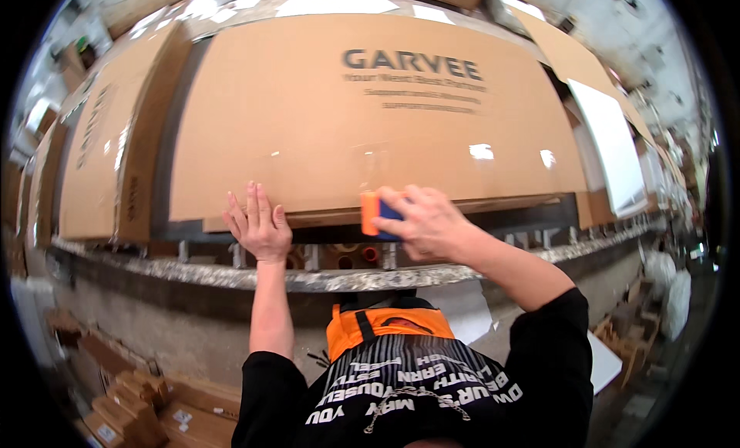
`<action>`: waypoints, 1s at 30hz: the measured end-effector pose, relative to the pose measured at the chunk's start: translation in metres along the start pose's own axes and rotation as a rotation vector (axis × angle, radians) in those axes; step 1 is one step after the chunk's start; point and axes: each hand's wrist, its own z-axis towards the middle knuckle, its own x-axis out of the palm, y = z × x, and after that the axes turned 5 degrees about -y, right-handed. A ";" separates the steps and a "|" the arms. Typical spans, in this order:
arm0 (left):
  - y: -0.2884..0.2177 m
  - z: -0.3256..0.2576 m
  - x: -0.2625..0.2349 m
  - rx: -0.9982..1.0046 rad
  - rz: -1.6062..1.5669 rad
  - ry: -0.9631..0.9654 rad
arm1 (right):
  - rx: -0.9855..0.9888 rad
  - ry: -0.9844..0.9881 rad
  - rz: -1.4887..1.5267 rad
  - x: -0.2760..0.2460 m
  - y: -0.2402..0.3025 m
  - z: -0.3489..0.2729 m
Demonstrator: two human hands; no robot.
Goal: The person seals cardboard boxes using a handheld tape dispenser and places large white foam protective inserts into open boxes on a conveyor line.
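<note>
A large flat cardboard box [308, 116] with dark print lies in front of me on a dark conveyor surface. My left hand [260, 224] rests at its near left edge, fingers stretched out on the cardboard and holding nothing. Further right, my right hand [428, 223] is closed around an orange-and-blue hand tool [370, 214], held at the box's near edge. My fingers cover much of the tool, so its exact kind is not plain. Shiny patches show on the box top near its front side.
Another printed cardboard box [100, 132] stands to the left on the same line. At the right are a white panel [609, 147] and open cardboard. A worn metal rail [347, 280] runs between me and the box. Cardboard pieces [131, 409] lie low on the left.
</note>
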 end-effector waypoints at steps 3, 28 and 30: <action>0.016 -0.019 0.038 -0.032 -0.137 -0.154 | -0.006 0.014 0.044 0.009 0.007 0.012; -0.512 0.041 0.012 0.767 -0.510 0.714 | 0.403 0.202 -0.231 -0.033 -0.256 -0.368; -0.536 0.038 0.012 0.753 -0.500 0.694 | 0.423 0.181 -0.298 -0.029 -0.245 -0.353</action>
